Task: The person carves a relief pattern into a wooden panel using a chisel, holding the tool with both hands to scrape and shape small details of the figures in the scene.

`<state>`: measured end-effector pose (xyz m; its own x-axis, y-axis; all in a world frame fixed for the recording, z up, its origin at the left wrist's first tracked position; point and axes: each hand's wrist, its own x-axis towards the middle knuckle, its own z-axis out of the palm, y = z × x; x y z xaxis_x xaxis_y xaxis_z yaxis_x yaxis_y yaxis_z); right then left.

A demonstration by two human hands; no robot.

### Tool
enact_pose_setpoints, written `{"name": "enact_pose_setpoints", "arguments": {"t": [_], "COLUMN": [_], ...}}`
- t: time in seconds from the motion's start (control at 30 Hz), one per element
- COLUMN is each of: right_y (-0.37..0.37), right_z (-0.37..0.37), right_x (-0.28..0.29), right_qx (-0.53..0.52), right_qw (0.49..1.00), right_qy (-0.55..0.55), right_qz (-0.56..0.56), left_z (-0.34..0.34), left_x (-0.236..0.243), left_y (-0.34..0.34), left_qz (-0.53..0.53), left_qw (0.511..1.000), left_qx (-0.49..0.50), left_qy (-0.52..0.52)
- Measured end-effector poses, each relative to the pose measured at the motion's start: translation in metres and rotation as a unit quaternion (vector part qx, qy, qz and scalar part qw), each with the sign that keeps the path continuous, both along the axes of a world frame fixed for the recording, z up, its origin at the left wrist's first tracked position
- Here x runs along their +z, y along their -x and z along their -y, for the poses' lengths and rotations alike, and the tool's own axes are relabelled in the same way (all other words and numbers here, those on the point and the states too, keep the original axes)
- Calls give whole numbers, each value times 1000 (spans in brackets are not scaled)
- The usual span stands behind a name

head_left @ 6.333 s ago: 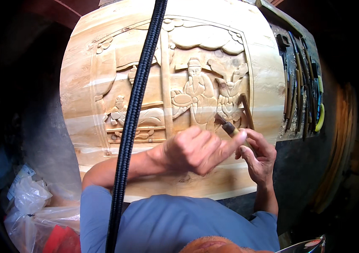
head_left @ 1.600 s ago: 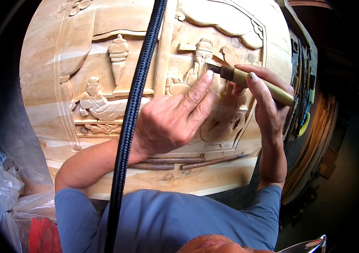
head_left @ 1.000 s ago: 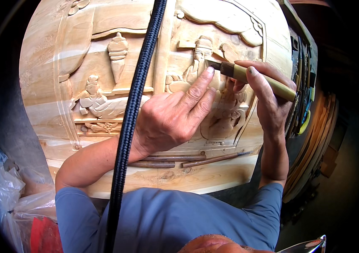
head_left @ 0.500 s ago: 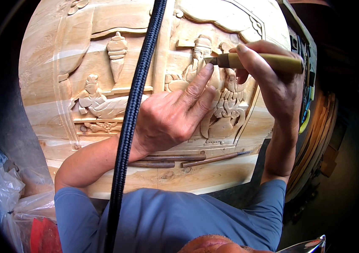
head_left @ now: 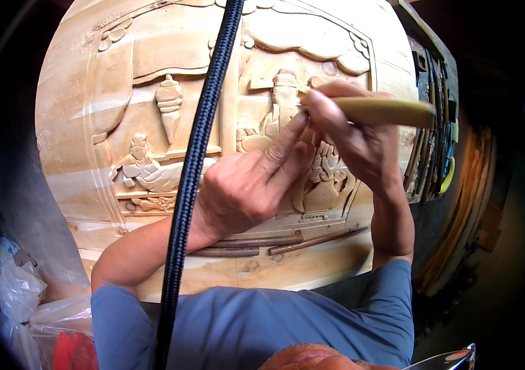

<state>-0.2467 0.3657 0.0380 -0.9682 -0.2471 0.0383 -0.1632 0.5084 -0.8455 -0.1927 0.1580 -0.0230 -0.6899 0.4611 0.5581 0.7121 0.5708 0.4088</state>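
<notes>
A pale wooden panel (head_left: 65, 169) carved in relief lies in front of me, with figures, drapery and framed borders. My right hand (head_left: 358, 132) grips a carving knife (head_left: 392, 112) by its thick yellowish handle, which is blurred by motion. The blade is hidden behind the fingers, close to a carved standing figure (head_left: 285, 92). My left hand (head_left: 244, 185) rests on the carving, its index finger stretched toward the knife and touching or almost touching my right fingers. Its other fingers bend partly out of sight. Nothing shows in the left hand.
Several slim dark-handled tools (head_left: 318, 240) lie along the panel's near edge. More tools fill a tray (head_left: 429, 123) at the right, beside stacked curved boards (head_left: 460, 209). A black braided cable (head_left: 198, 135) crosses the view. Clear plastic bags (head_left: 22, 290) sit at the lower left.
The panel sits lower in view. My right hand has shifted left and closer to the left fingertip, hiding the blade that showed before. The left hand keeps its pose on the carving.
</notes>
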Motion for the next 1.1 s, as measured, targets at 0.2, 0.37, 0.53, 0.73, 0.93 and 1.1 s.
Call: {"name": "enact_pose_setpoints", "arguments": {"t": [0.2,0.37,0.53,0.73,0.93,1.1], "right_y": [-12,-19,-20,-20,-21,-19], "right_z": [-22,-27,-18,-23,-8,-5], "right_x": [1,0,-8,-9,-12,-9], "right_qx": [-144,-158,-163,-150,-181,-184], "right_qw": [981,953,945,963,951,952], "right_qy": [131,243,260,209,247,230], "right_qz": [19,93,111,84,44,79], "left_z": [7,5,4,5,7,7], "left_x": [-1,2,1,1,2,3], "left_y": [-2,-2,-2,-3,-4,-4], "left_qz": [-24,-12,-7,-9,-20,-8], "left_qw": [998,998,999,998,998,998], "left_qx": [-43,-61,-52,-51,-49,-30], "left_qy": [31,12,7,29,33,62]}}
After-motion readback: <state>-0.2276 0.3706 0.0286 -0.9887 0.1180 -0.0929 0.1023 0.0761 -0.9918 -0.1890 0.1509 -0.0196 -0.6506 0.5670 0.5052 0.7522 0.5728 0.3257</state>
